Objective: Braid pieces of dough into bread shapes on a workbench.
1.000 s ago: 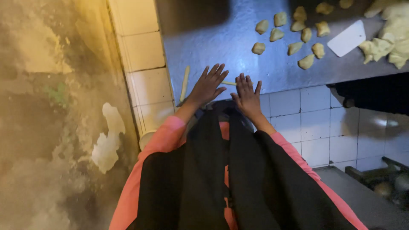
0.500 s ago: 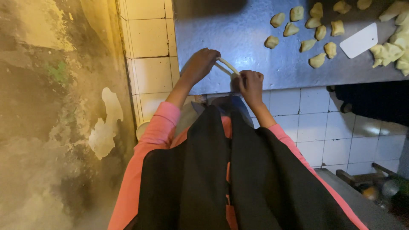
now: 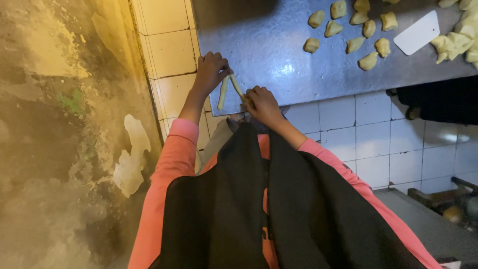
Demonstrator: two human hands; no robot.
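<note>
Just left of the frame's centre, over the grey metal table [image 3: 279, 60], the left hand [image 3: 211, 69] and right hand [image 3: 263, 103] are closed on the ends of a thin pale rope of dough [image 3: 225, 89] (soft, light, likely to stretch), best pinched gently at both ends.

1. A grey metal worktop [image 3: 279, 45] carries everything; its front sits on a counter faced with white tiles [image 3: 348, 129].
2. A cluster of small pale dough pieces [image 3: 354, 30] lies on the metal.
3. Just right of that cluster lies a flat white scraper [image 3: 417, 33], set at a slant.
4. Right of the scraper, at the picture's edge, sits a heap of larger dough lumps [image 3: 455, 44].
5. Well left of the cluster, at the near edge, a folded thin dough rope [image 3: 226, 89] is held.
</note>
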